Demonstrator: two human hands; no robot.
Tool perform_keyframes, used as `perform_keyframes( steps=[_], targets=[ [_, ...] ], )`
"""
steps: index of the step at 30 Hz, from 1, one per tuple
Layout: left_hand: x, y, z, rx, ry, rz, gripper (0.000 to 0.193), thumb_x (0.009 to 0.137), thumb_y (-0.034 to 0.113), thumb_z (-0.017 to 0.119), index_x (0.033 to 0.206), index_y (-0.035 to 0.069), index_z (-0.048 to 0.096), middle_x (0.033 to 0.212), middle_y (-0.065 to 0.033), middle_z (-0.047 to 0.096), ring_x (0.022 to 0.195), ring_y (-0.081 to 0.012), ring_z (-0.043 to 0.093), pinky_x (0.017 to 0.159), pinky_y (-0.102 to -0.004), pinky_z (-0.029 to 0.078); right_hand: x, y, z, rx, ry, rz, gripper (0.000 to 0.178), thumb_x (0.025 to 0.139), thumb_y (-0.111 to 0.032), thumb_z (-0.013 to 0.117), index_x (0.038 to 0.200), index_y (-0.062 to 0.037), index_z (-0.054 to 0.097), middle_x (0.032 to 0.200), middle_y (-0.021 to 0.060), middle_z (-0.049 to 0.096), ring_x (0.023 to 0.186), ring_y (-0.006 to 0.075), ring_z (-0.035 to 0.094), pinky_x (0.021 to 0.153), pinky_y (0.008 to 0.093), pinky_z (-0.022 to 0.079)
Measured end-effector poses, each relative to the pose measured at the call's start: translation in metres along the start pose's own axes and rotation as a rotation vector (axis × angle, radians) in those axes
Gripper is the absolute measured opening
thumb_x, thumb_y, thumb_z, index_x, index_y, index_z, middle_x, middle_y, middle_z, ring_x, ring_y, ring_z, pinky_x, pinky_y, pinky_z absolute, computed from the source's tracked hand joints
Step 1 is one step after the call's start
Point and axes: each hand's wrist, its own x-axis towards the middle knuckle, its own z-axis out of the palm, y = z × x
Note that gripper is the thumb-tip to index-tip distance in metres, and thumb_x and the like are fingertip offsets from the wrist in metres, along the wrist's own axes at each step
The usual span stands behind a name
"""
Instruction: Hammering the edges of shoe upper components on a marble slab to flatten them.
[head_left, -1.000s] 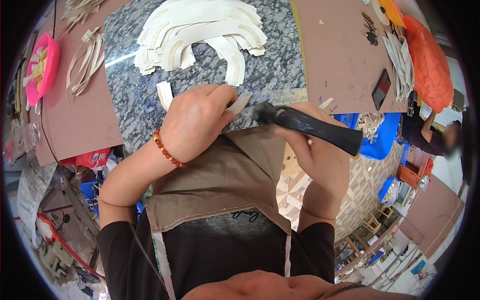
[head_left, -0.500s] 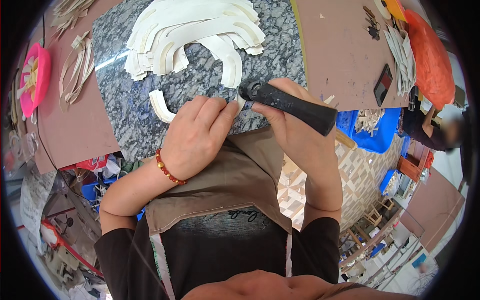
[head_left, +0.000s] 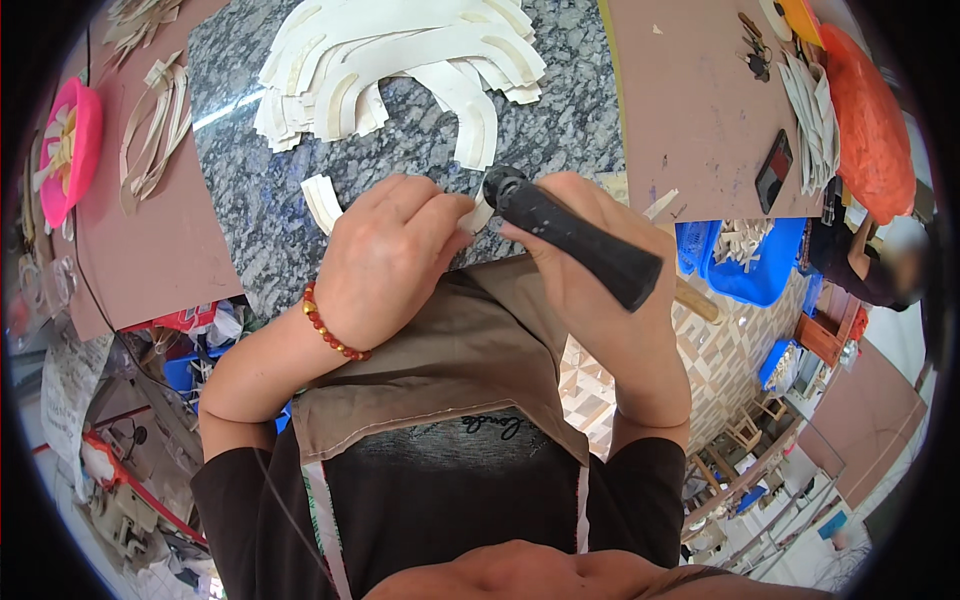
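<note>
A curved white piece [head_left: 322, 204], apparently U-shaped with a raised cream band along it, lies on the speckled stone slab [head_left: 255, 200]. My left hand [head_left: 385, 250] covers its middle, fingers curled and closed on it, so only its two ends show. My right hand [head_left: 610, 255] is closed round a black-handled tool [head_left: 580, 240], whose rounded dark end rests close to the piece's right end. The tool's working tip is hidden. Just beyond both hands, a layered pile of similar curved white pieces [head_left: 400, 60] spreads over the slab.
A pink basin [head_left: 70, 150] with offcuts and loose strips [head_left: 155, 130] sit on the left. At right are a phone [head_left: 773, 171], keys [head_left: 755, 50], stacked white pieces [head_left: 808, 120] and an orange-red bag [head_left: 865, 125]. A blue bin [head_left: 755, 270] of scraps stands below. Another person [head_left: 850, 250] is at far right.
The black tool's handle has tipped nearer my body. My left hand has turned slightly and covers more of the curved piece. The whole view has shifted a little.
</note>
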Motion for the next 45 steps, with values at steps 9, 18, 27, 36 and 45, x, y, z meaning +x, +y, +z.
perform_keyframes(
  steps=[9, 18, 27, 36, 45],
  targets=[
    [-0.002, -0.009, -0.013, 0.258, -0.120, 0.370, 0.034, 0.078, 0.003, 0.071, 0.111, -0.003, 0.073, 0.099, -0.0099, 0.063, 0.085, -0.0256, 0.063, 0.072, -0.0364, 0.056, -0.001, 0.003, 0.000, 0.024, 0.057, -0.101, 0.021, 0.088, -0.011, 0.085, 0.099, -0.0020, 0.070, 0.088, 0.0112, 0.069, 0.074, 0.0299, 0.069, 0.066, 0.0351, 0.054],
    [-0.011, -0.034, -0.039, 0.227, -0.258, 0.500, 0.040, 0.076, 0.008, 0.070, 0.115, -0.004, 0.071, 0.106, -0.0116, 0.065, 0.091, -0.0266, 0.065, 0.076, -0.0365, 0.058, -0.006, -0.003, 0.001, 0.065, -0.081, -0.084, 0.021, 0.085, -0.008, 0.086, 0.100, -0.0040, 0.072, 0.085, 0.0116, 0.069, 0.073, 0.0297, 0.069, 0.066, 0.0360, 0.054],
    [-0.036, -0.050, -0.054, 0.195, -0.198, 0.466, 0.039, 0.077, 0.009, 0.069, 0.114, -0.003, 0.072, 0.104, -0.0111, 0.064, 0.089, -0.0278, 0.065, 0.077, -0.0385, 0.057, 0.003, -0.018, -0.007, 0.024, -0.153, -0.076, 0.025, 0.085, -0.014, 0.089, 0.099, -0.0029, 0.071, 0.087, 0.0106, 0.070, 0.076, 0.0273, 0.070, 0.067, 0.0329, 0.054],
    [-0.021, -0.025, -0.031, 0.050, -0.081, 0.185, 0.023, 0.082, 0.002, 0.069, 0.105, 0.003, 0.068, 0.089, -0.0110, 0.061, 0.079, -0.0314, 0.065, 0.069, -0.0405, 0.054, -0.003, -0.016, -0.002, 0.192, -0.020, 0.062, 0.017, 0.090, -0.008, 0.082, 0.103, -0.0052, 0.071, 0.089, 0.0121, 0.070, 0.075, 0.0301, 0.070, 0.068, 0.0360, 0.054],
    [-0.014, -0.004, 0.001, 0.046, 0.098, 0.018, 0.019, 0.080, -0.002, 0.074, 0.097, 0.004, 0.067, 0.089, -0.0100, 0.063, 0.079, -0.0306, 0.064, 0.068, -0.0412, 0.053, -0.009, -0.012, 0.006, -0.001, 0.046, 0.077, 0.015, 0.091, -0.009, 0.081, 0.098, -0.0057, 0.069, 0.084, 0.0118, 0.066, 0.073, 0.0330, 0.066, 0.065, 0.0366, 0.053]
  ],
)
